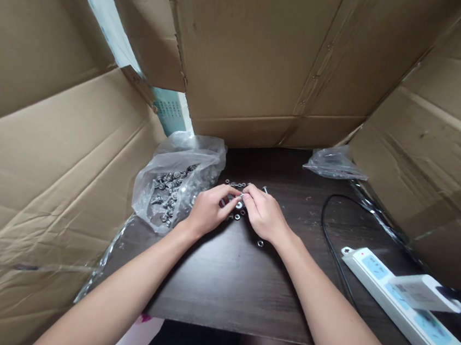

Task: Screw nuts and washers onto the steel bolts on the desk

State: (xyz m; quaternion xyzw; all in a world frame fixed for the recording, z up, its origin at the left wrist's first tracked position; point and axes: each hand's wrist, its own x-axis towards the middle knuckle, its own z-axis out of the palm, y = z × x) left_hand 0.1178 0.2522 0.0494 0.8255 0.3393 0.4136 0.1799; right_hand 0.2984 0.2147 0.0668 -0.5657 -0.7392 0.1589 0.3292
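My left hand (211, 208) and my right hand (262, 213) meet over the middle of the dark table, thumb and fingertips pinched together. Between them is a small shiny metal fastener (242, 195); its exact kind is too small to tell, and the fingers cover most of it. Right beneath the hands lie a washer (239, 206) and several nuts (237, 217). One loose nut (260, 243) sits nearer to me, below my right hand. Past the right knuckles a bolt (265, 189) shows. Left of my left hand, an open clear plastic bag (146, 185) holds many metal bolts (171, 188).
Cardboard walls (259, 55) enclose the dark table (234, 293) at the back and both sides. A flat plastic bag (332, 162) lies at the back right. On the right are a white power strip (397, 311) with a plugged-in adapter (424, 291) and a black cable (325, 232).
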